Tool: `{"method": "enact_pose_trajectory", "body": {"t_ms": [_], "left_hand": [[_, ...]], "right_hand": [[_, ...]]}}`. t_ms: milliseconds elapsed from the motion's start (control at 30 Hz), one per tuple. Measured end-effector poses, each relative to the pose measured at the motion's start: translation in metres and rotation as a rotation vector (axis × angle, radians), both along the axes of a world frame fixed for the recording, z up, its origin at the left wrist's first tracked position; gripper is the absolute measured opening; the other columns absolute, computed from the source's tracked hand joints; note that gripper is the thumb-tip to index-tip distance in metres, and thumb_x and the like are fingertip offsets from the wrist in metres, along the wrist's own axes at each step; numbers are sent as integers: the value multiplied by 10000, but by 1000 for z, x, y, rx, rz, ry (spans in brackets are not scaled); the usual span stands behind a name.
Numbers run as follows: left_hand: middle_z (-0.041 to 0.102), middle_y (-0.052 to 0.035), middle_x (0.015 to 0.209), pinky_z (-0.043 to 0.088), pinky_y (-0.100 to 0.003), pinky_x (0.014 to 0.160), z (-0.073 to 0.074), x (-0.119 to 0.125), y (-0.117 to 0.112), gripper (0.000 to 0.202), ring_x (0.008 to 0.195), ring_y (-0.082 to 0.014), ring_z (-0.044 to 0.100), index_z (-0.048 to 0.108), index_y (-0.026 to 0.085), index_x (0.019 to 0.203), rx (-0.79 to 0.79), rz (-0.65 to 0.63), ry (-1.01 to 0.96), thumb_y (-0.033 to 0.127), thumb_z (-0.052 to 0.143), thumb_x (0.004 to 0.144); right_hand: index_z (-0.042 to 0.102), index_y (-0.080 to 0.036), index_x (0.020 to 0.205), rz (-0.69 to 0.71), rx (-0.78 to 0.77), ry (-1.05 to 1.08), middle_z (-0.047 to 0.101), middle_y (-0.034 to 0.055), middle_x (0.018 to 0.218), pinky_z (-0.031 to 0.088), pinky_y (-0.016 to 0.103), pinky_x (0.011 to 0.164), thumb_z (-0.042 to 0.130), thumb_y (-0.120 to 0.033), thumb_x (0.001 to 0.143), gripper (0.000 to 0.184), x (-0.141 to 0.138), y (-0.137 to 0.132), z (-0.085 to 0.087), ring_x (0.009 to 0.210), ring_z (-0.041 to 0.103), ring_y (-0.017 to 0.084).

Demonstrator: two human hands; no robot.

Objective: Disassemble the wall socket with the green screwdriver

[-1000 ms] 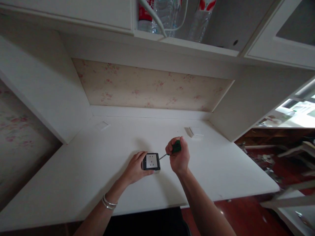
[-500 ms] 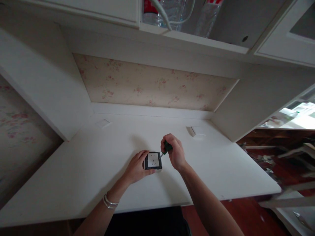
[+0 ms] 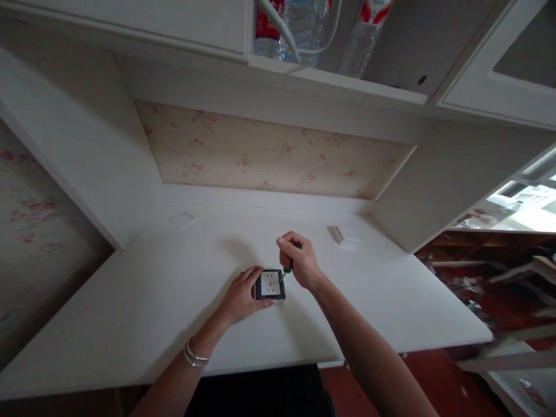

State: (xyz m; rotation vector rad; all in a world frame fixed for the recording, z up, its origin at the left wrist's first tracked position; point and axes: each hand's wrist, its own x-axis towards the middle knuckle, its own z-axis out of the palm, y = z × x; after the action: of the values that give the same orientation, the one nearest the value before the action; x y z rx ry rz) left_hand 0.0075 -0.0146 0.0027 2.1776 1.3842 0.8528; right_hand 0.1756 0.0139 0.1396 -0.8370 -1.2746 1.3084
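Note:
A small wall socket [image 3: 270,284] with a white face and dark frame lies on the white desk [image 3: 130,313]. My left hand [image 3: 240,296] grips its left side and holds it against the desk. My right hand [image 3: 296,260] is closed around a green-handled screwdriver [image 3: 289,266], held nearly upright, its tip at the socket's right edge. The handle is mostly hidden inside my fist. Silver bangles circle my left wrist.
Two white plates lie on the desk: one at the back right [image 3: 345,234], one at the back left [image 3: 183,219]. Plastic bottles [image 3: 304,26] and a white cable sit on the shelf above. The desk's right edge drops to a red floor with clutter [image 3: 486,289].
My right hand has swung the screwdriver from a slanted pose at the socket's right to nearly upright over its right edge, moving left and farther back. The left hand stayed on the socket.

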Motion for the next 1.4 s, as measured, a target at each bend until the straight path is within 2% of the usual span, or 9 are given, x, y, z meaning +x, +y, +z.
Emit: {"method": "enact_pose_trajectory", "body": {"t_ms": [167, 267, 400, 500, 733, 900, 967, 1167, 1400], "left_hand": [[438, -72, 1417, 333, -431, 1080, -1, -1, 1, 823, 1293, -291, 403, 390, 254, 1379, -6, -25, 9, 501, 730, 672], [434, -75, 1419, 328, -428, 1085, -1, -1, 1, 827, 1295, -289, 399, 387, 245, 1383, -14, -18, 16, 488, 731, 671], [440, -84, 1411, 331, -424, 1084, 0, -1, 1, 826, 1289, -291, 403, 400, 231, 1378, -24, -16, 16, 517, 720, 673], [446, -91, 1404, 337, -433, 1077, 0, -2, 1, 834, 1280, -299, 410, 413, 232, 1372, -37, -9, 7, 528, 727, 659], [428, -89, 1423, 326, -445, 1080, 1, -2, 0, 828, 1296, -302, 394, 402, 243, 1380, -58, -19, -5, 523, 720, 668], [433, -84, 1416, 321, -428, 1086, 1, -2, 0, 832, 1294, -291, 397, 398, 240, 1381, -45, -8, 6, 518, 724, 667], [440, -87, 1409, 325, -423, 1083, 1, -2, 1, 831, 1288, -291, 404, 405, 237, 1376, -39, -5, 3, 525, 724, 664], [435, -100, 1410, 321, -429, 1088, -1, -3, 1, 835, 1289, -294, 401, 409, 220, 1373, -31, -9, -8, 537, 721, 666], [421, -100, 1428, 316, -450, 1088, 0, -3, 0, 830, 1306, -303, 385, 401, 232, 1377, -35, -20, -23, 510, 728, 667]], "right_hand": [[532, -203, 745, 330, -36, -148, 373, -111, 414, 275, 203, 389, 662, -356, 728, 202, 11, 15, 9, 356, 306, 66], [565, -200, 816, 197, 60, -486, 562, -30, 583, 396, 239, 516, 559, -398, 775, 202, 18, 21, 27, 522, 516, 120], [630, -182, 863, -143, 180, -1385, 672, 98, 817, 415, 321, 689, 456, -592, 805, 449, 27, 20, 58, 791, 610, 233], [660, -176, 897, -98, 225, -1762, 684, 147, 866, 399, 348, 704, 407, -621, 823, 517, 33, 12, 74, 843, 621, 288], [592, -233, 1076, 392, 416, -1645, 700, 77, 946, 391, 286, 659, 505, -480, 836, 355, 42, 5, 91, 803, 620, 220], [662, -179, 962, 142, 327, -1842, 688, 168, 890, 407, 363, 656, 398, -681, 821, 585, 36, 6, 90, 805, 632, 312], [672, -163, 910, 110, 364, -1859, 683, 184, 870, 402, 361, 649, 399, -661, 831, 573, 32, 6, 88, 807, 634, 319], [619, -174, 982, 324, 481, -1785, 685, 112, 779, 350, 293, 590, 476, -457, 865, 337, 32, 8, 92, 724, 616, 237], [600, -237, 1028, 555, 577, -1722, 671, 71, 971, 360, 271, 632, 617, -267, 781, 249, 32, 6, 99, 833, 603, 206]]}}
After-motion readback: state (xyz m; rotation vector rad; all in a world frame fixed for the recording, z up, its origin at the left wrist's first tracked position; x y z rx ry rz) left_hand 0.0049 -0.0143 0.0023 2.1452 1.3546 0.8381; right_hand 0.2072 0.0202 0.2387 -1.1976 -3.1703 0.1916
